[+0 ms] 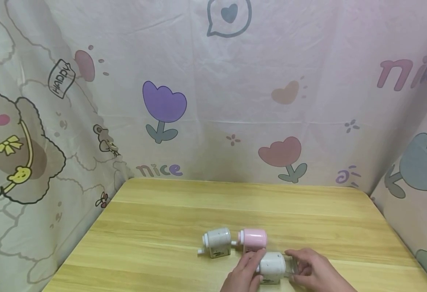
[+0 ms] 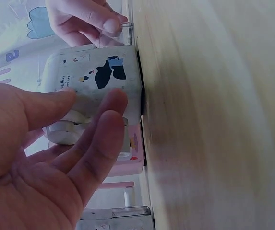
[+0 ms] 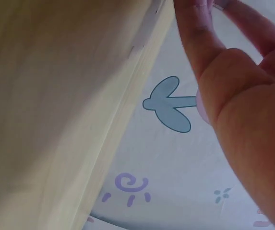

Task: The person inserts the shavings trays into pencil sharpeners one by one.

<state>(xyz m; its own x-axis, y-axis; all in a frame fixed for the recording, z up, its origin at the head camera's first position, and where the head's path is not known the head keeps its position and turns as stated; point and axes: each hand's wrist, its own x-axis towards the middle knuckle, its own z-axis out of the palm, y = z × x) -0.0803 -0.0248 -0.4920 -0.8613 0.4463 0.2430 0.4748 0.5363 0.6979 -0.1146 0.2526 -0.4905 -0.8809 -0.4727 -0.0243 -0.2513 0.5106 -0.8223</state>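
Note:
A white crank pencil sharpener (image 1: pixel 271 263) stands on the table between my two hands. My left hand (image 1: pixel 243 272) holds it at its crank side; in the left wrist view the thumb and fingers (image 2: pixel 109 136) lie around the crank end, beside a black and blue print. On the opposite side, my right hand (image 1: pixel 310 268) pinches a clear drawer (image 1: pixel 291 267) that sticks out from the sharpener's body. In the right wrist view only part of the right hand (image 3: pixel 243 91) shows, with the sharpener out of sight.
Just behind stands a pink sharpener (image 1: pixel 255 238), partly hidden by my left hand. A grey-white sharpener (image 1: pixel 218 242) is to its left, crank facing left. The wooden table (image 1: pixel 155 215) meets a printed curtain (image 1: pixel 220 101) at its back and sides.

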